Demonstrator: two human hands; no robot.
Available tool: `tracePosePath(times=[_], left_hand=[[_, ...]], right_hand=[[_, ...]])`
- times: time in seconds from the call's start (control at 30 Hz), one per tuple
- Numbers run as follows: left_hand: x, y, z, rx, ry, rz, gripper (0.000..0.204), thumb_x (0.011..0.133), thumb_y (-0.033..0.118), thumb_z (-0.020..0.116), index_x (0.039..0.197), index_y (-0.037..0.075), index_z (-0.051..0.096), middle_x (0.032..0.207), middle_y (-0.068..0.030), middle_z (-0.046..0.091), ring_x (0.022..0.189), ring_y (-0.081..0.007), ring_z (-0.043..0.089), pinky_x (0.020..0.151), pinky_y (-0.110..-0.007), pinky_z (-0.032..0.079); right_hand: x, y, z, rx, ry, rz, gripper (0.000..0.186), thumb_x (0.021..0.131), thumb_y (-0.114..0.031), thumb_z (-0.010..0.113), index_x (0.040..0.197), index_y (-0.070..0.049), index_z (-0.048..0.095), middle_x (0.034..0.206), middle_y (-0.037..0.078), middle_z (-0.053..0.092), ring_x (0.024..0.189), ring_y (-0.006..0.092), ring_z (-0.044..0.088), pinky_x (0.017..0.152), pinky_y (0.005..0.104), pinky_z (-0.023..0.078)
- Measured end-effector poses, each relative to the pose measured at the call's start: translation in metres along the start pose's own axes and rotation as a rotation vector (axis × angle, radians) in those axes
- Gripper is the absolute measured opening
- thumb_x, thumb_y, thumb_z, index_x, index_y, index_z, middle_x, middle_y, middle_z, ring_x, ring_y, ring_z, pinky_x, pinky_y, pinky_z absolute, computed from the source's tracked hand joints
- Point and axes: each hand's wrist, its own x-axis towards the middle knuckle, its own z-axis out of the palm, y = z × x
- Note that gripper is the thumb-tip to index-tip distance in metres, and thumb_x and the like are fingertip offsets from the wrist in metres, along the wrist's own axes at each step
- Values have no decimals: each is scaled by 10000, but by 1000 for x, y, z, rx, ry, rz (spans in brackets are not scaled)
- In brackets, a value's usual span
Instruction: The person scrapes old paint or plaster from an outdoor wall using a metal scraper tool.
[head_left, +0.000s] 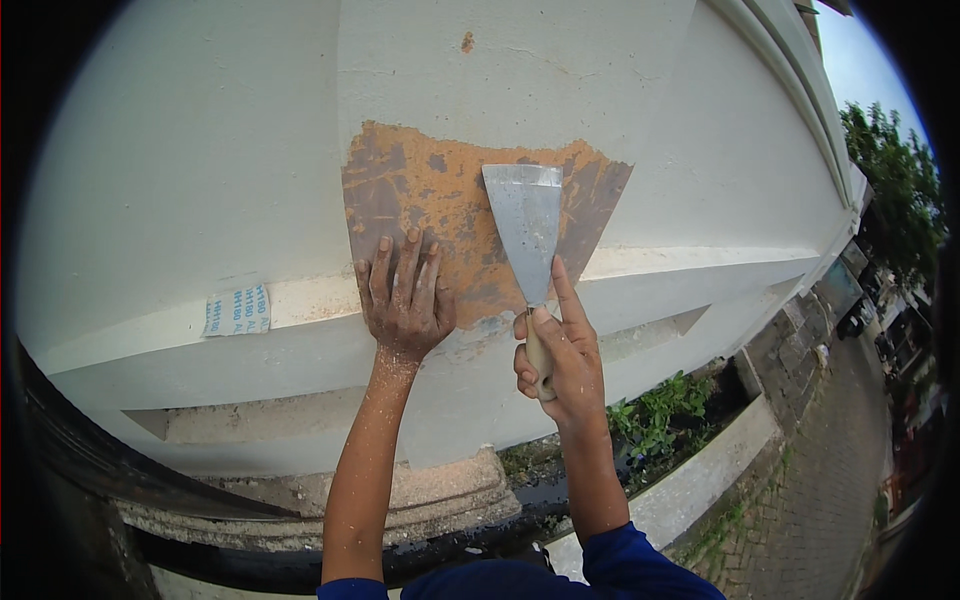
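Note:
My right hand [560,365] grips the pale handle of a putty knife [522,215], index finger along it, with the wide metal blade upright over a scraped orange-and-grey patch [450,180] on the white wall [220,150]. My left hand [405,300] rests with fingers spread over the lower left of the patch, dusted white. Left of it, a piece of sandpaper [237,310] with blue print on its back lies on the wall's narrow ledge [700,260].
Below the wall run a rough concrete step [420,495], a dark drain channel with green plants [665,410] and a pale concrete kerb [720,465]. A paved lane [830,480] stretches along the right, with trees [890,190] beyond.

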Motion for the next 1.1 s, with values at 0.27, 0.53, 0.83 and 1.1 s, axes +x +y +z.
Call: tracePosePath(times=[0.27,0.53,0.83,1.1], left_hand=[[-2,-1,2,-7,60,-26,263,847,203,516,1056,111,645,1243,-95,524,1265,-308,386,1099,-483,216],[-3,-4,-2,-15,85,-42,237,789,194,532,997,179,645,1223,-40,512,1265,-252,388,1127,-461,199],[0,0,0,-76,70,-63,296,782,186,543,1071,183,610,1220,-39,494,1262,-259,378,1123,-468,182],[15,6,-18,-205,-50,-42,414,762,183,573,1161,90,512,1312,-145,369,1296,-336,288,1078,-507,222]], right_hand=[[-3,4,3,-4,-18,52,594,954,-132,450,1465,-140,148,755,59,524,441,73,481,309,199,359],[-6,-2,21,14,-49,25,604,949,-139,458,1466,-139,145,737,48,528,445,65,478,309,199,359],[-6,-20,50,-13,-101,-137,625,944,-161,477,1462,-97,134,730,41,555,445,61,470,315,202,357],[-238,146,-164,-915,244,176,576,890,-114,541,1410,-35,307,714,35,546,602,87,446,561,235,396]])
